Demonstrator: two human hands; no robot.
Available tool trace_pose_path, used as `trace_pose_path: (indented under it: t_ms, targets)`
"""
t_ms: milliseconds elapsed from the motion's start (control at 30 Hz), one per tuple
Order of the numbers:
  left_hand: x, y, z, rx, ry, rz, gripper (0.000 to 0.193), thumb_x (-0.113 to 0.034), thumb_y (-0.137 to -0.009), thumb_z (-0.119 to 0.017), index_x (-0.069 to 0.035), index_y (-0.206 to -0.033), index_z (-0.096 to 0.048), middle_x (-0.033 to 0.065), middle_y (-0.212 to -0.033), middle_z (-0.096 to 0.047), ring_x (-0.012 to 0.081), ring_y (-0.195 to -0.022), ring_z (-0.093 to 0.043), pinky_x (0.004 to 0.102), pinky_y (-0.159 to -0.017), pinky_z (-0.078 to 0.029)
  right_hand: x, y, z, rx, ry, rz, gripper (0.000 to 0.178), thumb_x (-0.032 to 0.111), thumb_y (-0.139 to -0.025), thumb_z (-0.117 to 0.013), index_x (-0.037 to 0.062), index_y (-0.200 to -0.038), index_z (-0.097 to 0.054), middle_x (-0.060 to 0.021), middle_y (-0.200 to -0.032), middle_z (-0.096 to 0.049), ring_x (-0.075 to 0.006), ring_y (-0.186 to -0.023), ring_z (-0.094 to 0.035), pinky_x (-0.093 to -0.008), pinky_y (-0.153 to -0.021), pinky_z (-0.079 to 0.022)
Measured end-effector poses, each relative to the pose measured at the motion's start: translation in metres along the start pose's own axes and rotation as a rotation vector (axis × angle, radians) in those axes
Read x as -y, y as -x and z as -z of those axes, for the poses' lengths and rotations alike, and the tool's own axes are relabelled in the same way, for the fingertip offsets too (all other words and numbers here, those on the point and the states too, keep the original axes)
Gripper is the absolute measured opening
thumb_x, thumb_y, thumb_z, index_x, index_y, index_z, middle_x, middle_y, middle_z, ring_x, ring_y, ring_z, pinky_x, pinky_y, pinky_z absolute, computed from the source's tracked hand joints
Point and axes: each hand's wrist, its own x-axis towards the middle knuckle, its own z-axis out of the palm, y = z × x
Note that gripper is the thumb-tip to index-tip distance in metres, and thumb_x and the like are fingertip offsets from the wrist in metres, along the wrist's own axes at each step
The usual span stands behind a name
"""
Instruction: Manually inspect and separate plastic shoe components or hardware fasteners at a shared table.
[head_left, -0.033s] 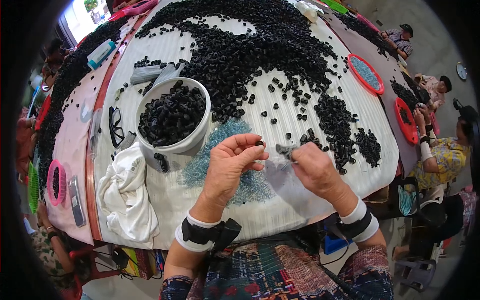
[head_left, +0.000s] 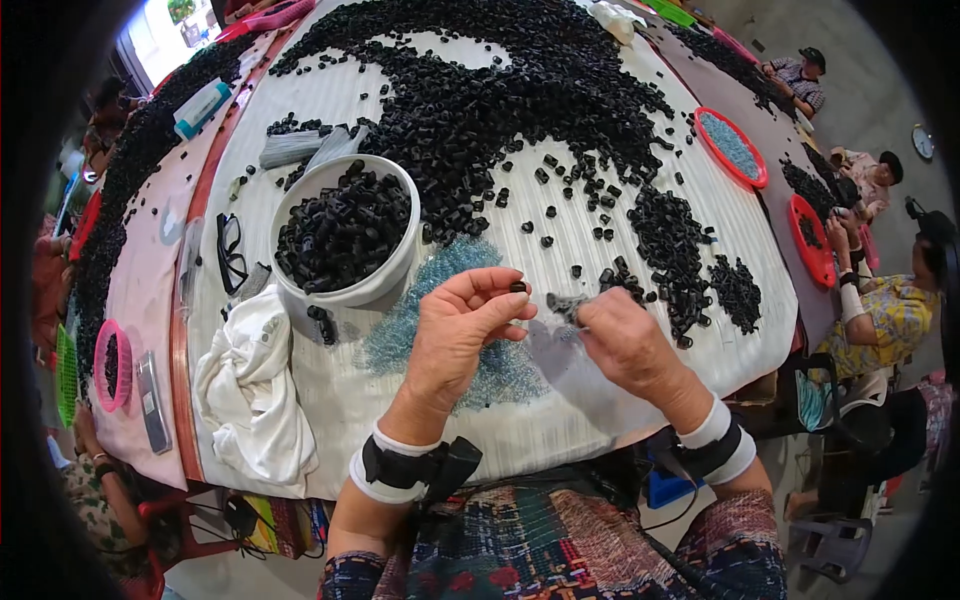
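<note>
above the worktop (head_left: 345, 415), the left hand (head_left: 452, 330) pinches a black piece (head_left: 518, 287). the right hand (head_left: 632, 335) grips a grey bundle (head_left: 563, 303).

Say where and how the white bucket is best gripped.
Probably by the left and right sides of the rim of the white bucket, coming from the person's near side. It stands upright, with its round rim exposed; the black pieces inside fill it high, while the black heap and grey bundles crowd its far side.
</note>
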Motion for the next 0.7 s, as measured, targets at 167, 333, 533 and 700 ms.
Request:
trace_pose_path:
  t_ms: [167, 333, 533, 700]
  targets:
    - [0.001, -0.002, 0.003, 0.002, 0.013, 0.029, 0.023, 0.0, -0.083, -0.065, 0.0, -0.105, -0.06, 0.0126, -0.097, -0.066, 0.0174, -0.082, -0.067, 0.0234, -0.059, -0.056, 0.0, 0.006, -0.017, 0.116, 0.126, 0.055, 0.022, -0.002, -0.071, -0.058, 0.0038, -0.092, -0.057, -0.0082, -0.078, -0.056, -0.0251, -0.074, -0.055, -0.0338, -0.066, -0.048]
    - [0.001, -0.001, 0.0, 0.017, 0.04, 0.051, 0.02, -0.001, -0.083, -0.065, -0.001, -0.103, -0.06, 0.0132, -0.099, -0.066, 0.0176, -0.081, -0.067, 0.0229, -0.058, -0.056, -0.007, 0.001, -0.013, -0.023, -0.028, -0.111, 0.029, -0.004, -0.07, -0.06, 0.0027, -0.098, -0.055, -0.0101, -0.075, -0.053, -0.0267, -0.072, -0.056, -0.0352, -0.063, -0.049]
    - [0.001, -0.001, -0.001, 0.035, -0.011, 0.067, 0.021, -0.001, -0.084, -0.065, 0.001, -0.104, -0.059, 0.0146, -0.097, -0.067, 0.0181, -0.079, -0.068, 0.0231, -0.057, -0.056, -0.007, -0.005, -0.009, -0.132, -0.751, -0.585, 0.029, -0.004, -0.079, -0.061, -0.0012, -0.107, -0.053, -0.004, -0.083, -0.06, -0.0071, -0.07, -0.058, -0.021, -0.06, -0.048]
    - [0.002, 0.002, -0.001, 0.073, -0.036, 0.072, 0.021, -0.002, -0.083, -0.067, 0.002, -0.102, -0.06, 0.0155, -0.094, -0.067, 0.0194, -0.077, -0.068, 0.0245, -0.056, -0.057, 0.007, -0.021, 0.007, -0.133, -0.97, -0.641, 0.031, -0.004, -0.08, -0.062, -0.0018, -0.11, -0.054, -0.0003, -0.085, -0.059, -0.0035, -0.072, -0.055, -0.0177, -0.063, -0.046]
